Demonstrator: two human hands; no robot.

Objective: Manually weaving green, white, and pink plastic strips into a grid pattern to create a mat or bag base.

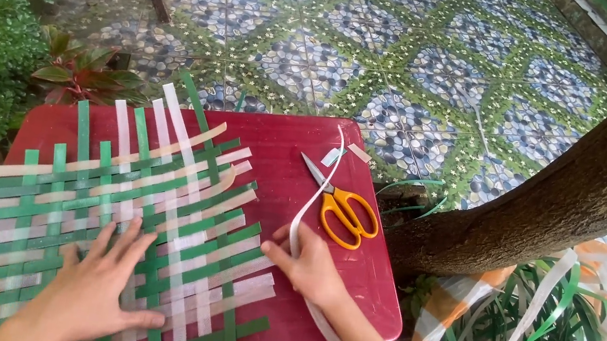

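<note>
Left hand (pixel 88 295): nearest the camera, laid flat with fingers spread wide, palm down on the woven mat (pixel 102 229); it grips nothing and presses the weave against the red table (pixel 352 274).

Right hand (pixel 306 263): just right of the left hand, at the mat's right edge, fingers pinched narrow on a white strip (pixel 316 196).

White strip: long, flat plastic band. Its long axis runs away from the right hand toward the far table edge, bowing slightly. The free end points away from the person, past the scissors. The other end trails back under the right wrist and off the near table edge.

Woven mat: green, white and cream strips crossed over and under, loose ends fanning out beyond the right fingertips. It covers the table's left half, beneath and around the left hand.

Scissors (pixel 342 204): orange handles, blades closed, lying just beyond the right hand, touching neither hand.

Strip bundle (pixel 528 332): green, white and orange strips, well to the right of the right hand, beside a tree trunk (pixel 581 188).

Step, as judged: adding one more strip at the weave's right edge. The next move would call for turning the strip crosswise and threading it alternately over and under while the left hand keeps the weave from shifting.
</note>
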